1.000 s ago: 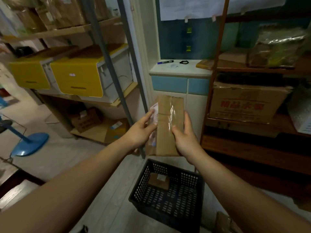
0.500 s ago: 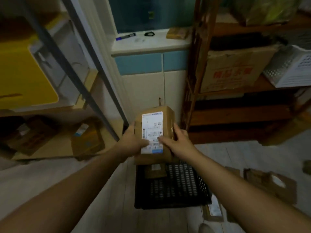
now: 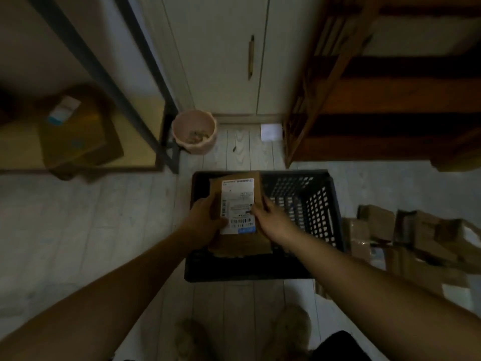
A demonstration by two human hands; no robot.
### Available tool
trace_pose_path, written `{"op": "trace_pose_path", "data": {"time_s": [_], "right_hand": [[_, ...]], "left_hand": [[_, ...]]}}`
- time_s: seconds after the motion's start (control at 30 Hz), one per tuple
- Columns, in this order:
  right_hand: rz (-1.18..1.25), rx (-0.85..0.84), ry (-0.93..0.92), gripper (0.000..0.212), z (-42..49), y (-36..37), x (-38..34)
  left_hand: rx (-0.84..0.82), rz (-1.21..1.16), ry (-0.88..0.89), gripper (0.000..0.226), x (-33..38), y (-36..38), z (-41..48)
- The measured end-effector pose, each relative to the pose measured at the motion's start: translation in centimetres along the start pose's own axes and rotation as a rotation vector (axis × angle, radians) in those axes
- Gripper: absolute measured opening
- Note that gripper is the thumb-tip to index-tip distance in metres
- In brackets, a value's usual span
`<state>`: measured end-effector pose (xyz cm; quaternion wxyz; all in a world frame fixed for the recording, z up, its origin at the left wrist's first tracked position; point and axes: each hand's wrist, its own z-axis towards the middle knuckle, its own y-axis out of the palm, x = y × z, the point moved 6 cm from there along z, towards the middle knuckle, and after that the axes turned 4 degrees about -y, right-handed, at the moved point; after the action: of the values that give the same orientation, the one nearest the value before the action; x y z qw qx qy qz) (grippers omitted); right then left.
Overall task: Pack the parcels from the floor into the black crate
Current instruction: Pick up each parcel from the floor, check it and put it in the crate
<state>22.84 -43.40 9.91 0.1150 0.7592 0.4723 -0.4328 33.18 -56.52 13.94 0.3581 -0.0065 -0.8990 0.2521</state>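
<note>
Over the left half of the black crate (image 3: 322,204), both hands grip one cardboard parcel (image 3: 239,243), label (image 3: 238,204) up: left hand (image 3: 205,220) on its left edge, right hand (image 3: 270,222) on its right. Placement is in hand; next, lower and release. Half a second ago the parcel stood higher, clear of it. More parcels (image 3: 416,238) lie alongside.
</note>
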Motion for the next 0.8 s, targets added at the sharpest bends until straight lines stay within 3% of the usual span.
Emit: {"op": "trace_pose_path", "data": {"time_s": [0.07,0.17,0.3,0.53,0.7,0.8], "right_hand": [[0.037,-0.061,0.054,0.049,3.7,1.9,5.2],[0.035,-0.142,0.093,0.058,8.6,4.8,12.4],[-0.012,-0.202,0.082,0.056,13.8,7.8,18.6],[-0.271,-0.462,0.068,0.043,18.1,11.4,22.3],[-0.475,-0.482,-0.045,0.048,20.3,12.7,22.9],[-0.494,-0.443,-0.082,0.048,20.0,13.0,23.3]], "left_hand": [[-0.036,0.033,-0.042,0.054,-4.6,3.4,4.1],[-0.098,0.074,-0.115,0.058,-11.0,8.3,9.0],[-0.187,0.212,-0.123,0.076,-17.2,12.6,14.2],[-0.312,0.553,-0.174,0.081,-22.1,15.3,19.9],[-0.268,0.732,-0.175,0.101,-22.8,15.2,21.7],[-0.244,0.724,-0.165,0.093,-23.6,15.7,21.2]]}}
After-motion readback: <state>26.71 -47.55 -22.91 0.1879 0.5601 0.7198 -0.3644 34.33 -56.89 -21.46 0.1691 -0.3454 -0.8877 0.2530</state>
